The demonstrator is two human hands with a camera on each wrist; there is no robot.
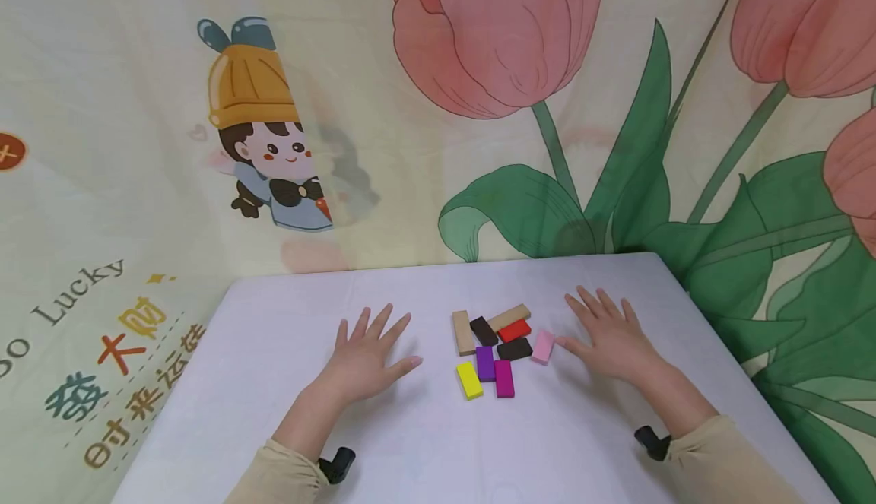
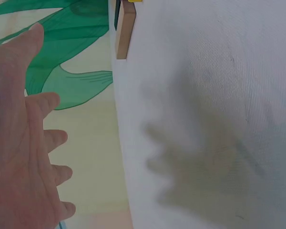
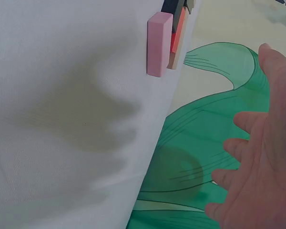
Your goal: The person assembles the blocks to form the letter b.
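Meanwhile, left hand (image 1: pixel 366 356) and right hand (image 1: pixel 609 337) are lying flat, fingers spread, flanking coloured blocks (image 1: pixel 496 348): seemingly light, rigid pieces, best pinched along their long sides.

Left hand (image 2: pixel 19 143) spread, white table (image 2: pixel 205 119), tan block (image 2: pixel 125 33)

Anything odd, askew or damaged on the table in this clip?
Nothing looks damaged or spilled. The small blocks lie in a loose jumble at varied angles between the hands; the pink block lies at the cluster's right edge by the right hand. The left hand hovers open, holding nothing.
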